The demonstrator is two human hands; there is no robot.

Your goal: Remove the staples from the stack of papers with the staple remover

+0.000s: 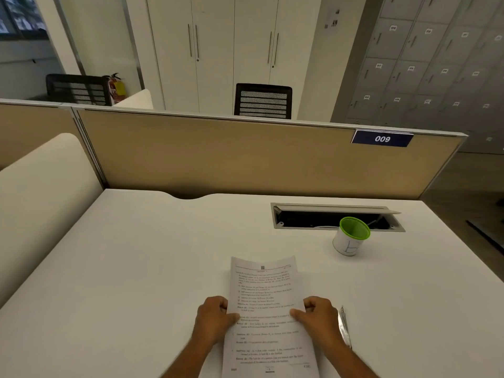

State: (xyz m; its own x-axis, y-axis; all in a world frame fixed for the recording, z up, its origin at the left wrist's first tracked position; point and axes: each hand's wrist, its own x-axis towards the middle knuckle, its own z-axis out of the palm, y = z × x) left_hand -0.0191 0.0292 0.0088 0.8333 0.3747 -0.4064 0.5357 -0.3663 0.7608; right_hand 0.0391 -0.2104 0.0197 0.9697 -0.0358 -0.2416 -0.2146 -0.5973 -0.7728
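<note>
A stack of printed papers lies lengthwise on the white desk in front of me. My left hand grips its left edge, thumb on top of the page. My right hand grips the right edge the same way. A slim silvery metal tool, possibly the staple remover, lies on the desk just right of my right hand, partly hidden by it. No staple is visible at this distance.
A white cup with a green rim stands at the back right of the desk, in front of an open cable tray. A tan partition closes off the far edge; a cream divider stands on the left.
</note>
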